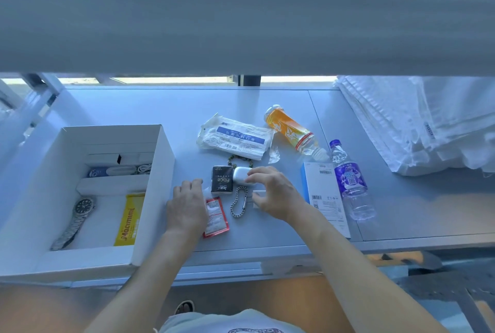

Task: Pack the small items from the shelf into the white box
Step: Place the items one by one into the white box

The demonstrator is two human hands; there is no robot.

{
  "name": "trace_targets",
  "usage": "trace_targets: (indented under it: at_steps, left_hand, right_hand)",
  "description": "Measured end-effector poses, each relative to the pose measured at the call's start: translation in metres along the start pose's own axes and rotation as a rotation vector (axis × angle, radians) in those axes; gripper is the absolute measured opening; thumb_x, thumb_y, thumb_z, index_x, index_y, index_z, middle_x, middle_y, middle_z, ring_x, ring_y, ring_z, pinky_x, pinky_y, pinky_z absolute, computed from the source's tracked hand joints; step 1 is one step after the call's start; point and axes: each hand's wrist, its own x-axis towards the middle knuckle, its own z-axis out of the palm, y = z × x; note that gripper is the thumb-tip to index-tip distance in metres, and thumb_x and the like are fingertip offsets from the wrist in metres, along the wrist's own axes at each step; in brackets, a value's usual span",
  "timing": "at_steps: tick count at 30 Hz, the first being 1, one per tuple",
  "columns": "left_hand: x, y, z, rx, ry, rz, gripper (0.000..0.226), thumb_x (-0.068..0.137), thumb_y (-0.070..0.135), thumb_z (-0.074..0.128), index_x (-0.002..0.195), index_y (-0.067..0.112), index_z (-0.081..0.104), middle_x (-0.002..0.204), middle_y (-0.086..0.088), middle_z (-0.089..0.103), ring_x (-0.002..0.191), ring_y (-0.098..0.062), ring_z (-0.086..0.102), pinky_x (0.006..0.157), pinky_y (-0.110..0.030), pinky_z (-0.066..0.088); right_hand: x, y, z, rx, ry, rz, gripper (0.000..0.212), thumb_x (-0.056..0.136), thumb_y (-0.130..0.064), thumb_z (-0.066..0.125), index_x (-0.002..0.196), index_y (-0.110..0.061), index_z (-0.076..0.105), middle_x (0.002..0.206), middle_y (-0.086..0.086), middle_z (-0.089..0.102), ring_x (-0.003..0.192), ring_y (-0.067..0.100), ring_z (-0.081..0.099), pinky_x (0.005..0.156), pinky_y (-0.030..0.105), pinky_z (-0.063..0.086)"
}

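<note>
The right hand [276, 193] has its fingers [250, 176] spread, touching the white earbud case [241, 175] on the shelf [160, 107]. The left hand [187, 206] lies flat and holds nothing. The white box [160, 172] sits off to the left, nearer the left hand.

Place: looked like a home or living space rather than a workshop or lab; the exact room could not be told.
Surface: a pale shelf [267, 102] with a seam on the right, under a grey overhanging panel [241, 11].
Far edge: a bright strip of daylight behind the shelf suggested a window.
Right: folded white linens [417, 123], household stuff.
Middle: personal odds and ends, a mask packet [235, 137], an orange drink bottle [292, 129], a water bottle [348, 180], a tissue pack [221, 180].
Left: a white box [150, 198] holding a wristwatch [77, 220] and a snack bar [130, 220].
Near: a warm wood-toned floor [241, 295] below.
</note>
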Motion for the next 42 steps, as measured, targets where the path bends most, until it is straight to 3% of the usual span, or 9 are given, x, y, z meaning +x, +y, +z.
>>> trace_targets:
  at_steps: [5, 9, 14, 19, 23, 25, 29, 33, 42]
  left_hand:
    - [-0.002, 0.004, -0.012, 0.066, 0.065, 0.019, 0.017, 0.101, 0.022, 0.051, 0.118, 0.023, 0.056, 0.114, -0.001, 0.054, 0.108, -0.025, 0.053, 0.077, -0.039, 0.049]
    - [-0.008, 0.009, -0.028, -0.013, 0.15, 0.092, 0.02, 0.1, 0.019, 0.054, 0.118, 0.021, 0.06, 0.109, -0.002, 0.055, 0.1, -0.027, 0.054, 0.074, -0.04, 0.047]
    - [-0.018, 0.011, -0.054, -0.117, 0.203, 0.183, 0.024, 0.098, 0.019, 0.06, 0.122, 0.017, 0.064, 0.108, -0.002, 0.059, 0.099, -0.029, 0.057, 0.076, -0.042, 0.049]
    - [-0.032, 0.009, -0.079, -0.225, 0.266, 0.26, 0.028, 0.094, 0.01, 0.066, 0.122, 0.015, 0.067, 0.108, -0.002, 0.062, 0.1, -0.029, 0.059, 0.075, -0.046, 0.052]
    - [-0.032, 0.003, -0.095, -0.249, 0.303, 0.314, 0.03, 0.093, 0.008, 0.068, 0.122, 0.016, 0.066, 0.107, -0.001, 0.062, 0.098, -0.027, 0.059, 0.077, -0.046, 0.054]
    - [-0.029, 0.002, -0.1, -0.267, 0.303, 0.327, 0.031, 0.093, 0.008, 0.068, 0.122, 0.016, 0.066, 0.108, -0.001, 0.062, 0.098, -0.028, 0.059, 0.079, -0.046, 0.054]
    - [-0.022, 0.0, -0.104, -0.292, 0.281, 0.357, 0.03, 0.095, 0.009, 0.066, 0.124, 0.016, 0.065, 0.109, -0.001, 0.061, 0.101, -0.028, 0.059, 0.081, -0.046, 0.053]
    - [-0.013, 0.0, -0.111, -0.312, 0.25, 0.397, 0.029, 0.095, 0.01, 0.065, 0.124, 0.014, 0.066, 0.11, -0.003, 0.061, 0.103, -0.029, 0.058, 0.083, -0.048, 0.053]
    - [0.007, -0.051, -0.146, -0.38, 0.326, 0.392, 0.029, 0.094, 0.01, 0.067, 0.123, 0.016, 0.068, 0.108, 0.001, 0.061, 0.106, -0.027, 0.059, 0.085, -0.045, 0.052]
  right_hand:
    - [0.02, 0.003, -0.008, -0.047, 0.018, 0.021, 0.031, 0.092, -0.004, 0.061, 0.12, -0.011, 0.073, 0.126, 0.002, 0.068, 0.12, 0.024, 0.058, 0.106, 0.035, 0.044]
    - [0.044, 0.006, -0.014, -0.124, -0.064, 0.042, 0.04, 0.092, 0.006, 0.05, 0.123, -0.007, 0.07, 0.126, 0.007, 0.067, 0.118, 0.03, 0.058, 0.102, 0.041, 0.047]
    - [0.064, 0.014, -0.013, -0.308, -0.238, 0.036, 0.037, 0.09, 0.004, 0.053, 0.115, -0.017, 0.07, 0.122, 0.0, 0.061, 0.11, 0.027, 0.06, 0.086, 0.031, 0.045]
    - [0.075, 0.018, -0.007, -0.406, -0.204, 0.005, 0.028, 0.091, 0.003, 0.054, 0.098, -0.016, 0.071, 0.107, 0.002, 0.058, 0.096, 0.031, 0.063, 0.073, 0.03, 0.038]
    - [0.077, 0.016, -0.009, -0.397, -0.205, 0.001, 0.016, 0.096, -0.005, 0.054, 0.097, -0.014, 0.066, 0.11, 0.004, 0.055, 0.094, 0.03, 0.062, 0.075, 0.032, 0.042]
    - [0.074, 0.013, -0.012, -0.305, -0.137, 0.029, 0.009, 0.098, -0.009, 0.054, 0.099, -0.011, 0.063, 0.109, 0.006, 0.056, 0.092, 0.03, 0.06, 0.078, 0.034, 0.045]
    - [0.065, 0.002, -0.027, -0.063, 0.077, 0.127, 0.001, 0.095, -0.011, 0.061, 0.095, -0.013, 0.06, 0.08, 0.001, 0.062, 0.078, 0.027, 0.057, 0.071, 0.033, 0.044]
    - [0.061, -0.023, -0.049, 0.048, 0.194, 0.111, 0.004, 0.09, -0.009, 0.066, 0.092, -0.012, 0.065, 0.084, 0.003, 0.071, 0.081, 0.026, 0.067, 0.077, 0.041, 0.057]
    - [0.076, -0.112, -0.063, 0.154, 0.287, -0.012, 0.01, 0.087, -0.011, 0.072, 0.092, -0.018, 0.075, 0.078, -0.005, 0.075, 0.069, 0.007, 0.07, 0.073, 0.023, 0.058]
